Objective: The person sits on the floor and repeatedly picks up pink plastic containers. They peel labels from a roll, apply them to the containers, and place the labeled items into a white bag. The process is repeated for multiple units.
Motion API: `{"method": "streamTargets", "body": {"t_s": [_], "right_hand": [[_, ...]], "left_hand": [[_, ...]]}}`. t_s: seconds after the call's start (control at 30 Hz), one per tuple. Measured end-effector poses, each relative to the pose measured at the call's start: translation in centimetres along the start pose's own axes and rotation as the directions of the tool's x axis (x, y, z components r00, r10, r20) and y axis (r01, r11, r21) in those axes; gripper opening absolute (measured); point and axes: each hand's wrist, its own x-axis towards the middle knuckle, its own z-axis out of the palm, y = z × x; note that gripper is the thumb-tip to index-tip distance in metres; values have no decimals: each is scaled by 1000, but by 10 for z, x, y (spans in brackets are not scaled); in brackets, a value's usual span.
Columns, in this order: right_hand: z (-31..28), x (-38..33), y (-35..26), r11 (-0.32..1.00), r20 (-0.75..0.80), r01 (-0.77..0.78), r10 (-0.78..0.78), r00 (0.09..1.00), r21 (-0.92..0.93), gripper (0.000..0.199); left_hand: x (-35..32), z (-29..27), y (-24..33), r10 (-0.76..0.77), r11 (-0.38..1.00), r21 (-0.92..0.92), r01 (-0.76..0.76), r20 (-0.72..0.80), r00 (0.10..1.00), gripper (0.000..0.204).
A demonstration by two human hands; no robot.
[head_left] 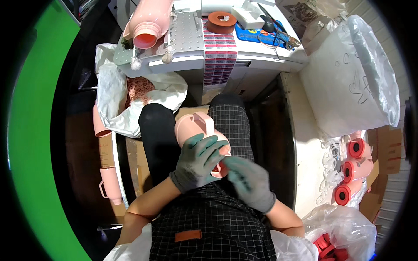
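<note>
A pink plastic bottle (187, 129) with a loop handle (205, 121) lies tilted over my lap, its mouth end toward me. My left hand (198, 161), in a grey glove with green fingertips, is wrapped around it near the neck. At the red-pink rim (219, 170) of the mouth is my right hand (249, 182), gloved alike and blurred by motion. Its fingers are curled together against the rim; whatever they pinch is too smeared to make out.
Ahead, a white machine table (183, 56) carries another pink bottle (150, 24), brown tape (222, 22) and a label strip (220, 56). Left, a white sack (111, 104) holds pink shavings. Right are a large white bag (348, 82), red-rimmed bottles (355, 172) and a bag of red parts (339, 219).
</note>
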Motion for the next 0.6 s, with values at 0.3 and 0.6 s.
{"method": "streamTargets", "body": {"t_s": [0.3,0.6], "right_hand": [[12,14,12,924,481,207,-29,876,-322,18],[-12,32,-3,956,-270,294,-288,919,-21,18]], "left_hand": [[-1,9,1,58,995,-86,-55,34,998,49],[-37,-43,-42,-468,767,-569,297,-180,865,93]]}}
